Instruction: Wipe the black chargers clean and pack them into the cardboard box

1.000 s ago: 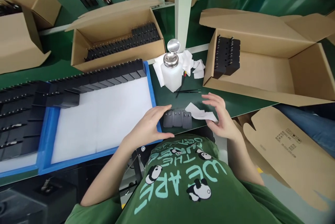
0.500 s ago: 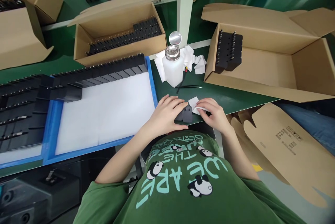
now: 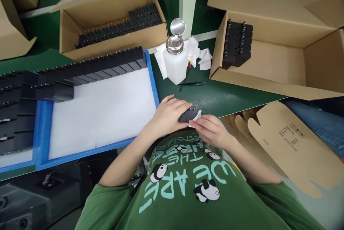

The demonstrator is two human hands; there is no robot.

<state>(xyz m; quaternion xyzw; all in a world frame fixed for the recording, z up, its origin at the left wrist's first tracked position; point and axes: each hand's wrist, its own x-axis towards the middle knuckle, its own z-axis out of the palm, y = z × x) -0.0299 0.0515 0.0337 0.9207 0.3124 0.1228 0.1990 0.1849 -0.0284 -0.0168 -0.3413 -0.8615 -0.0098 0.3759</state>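
Two or more black plugs sit at the near edge of the tabletop, partly covered by the person's left hand. That hand is curled over them from the left, fingers on the far side and thumb on the near side, grasping them; how many lie beneath it cannot be told. The right hand pinches a white wipe against the right end of the plugs, its fingertips at the lower corner of the end one. Two metal pins show on top of that plug.

Farther in on the tabletop, black tweezers lie in front of a white bottle whose metal lid stands raised. Crumpled tissue lies beside and behind the bottle. To the left, a blue-rimmed tray has a row of plugs along its far edge, the rest of its white floor bare toward the near right corner. Behind that edge stands a carton of plugs; right of the bottle, a box holds more at its left end.
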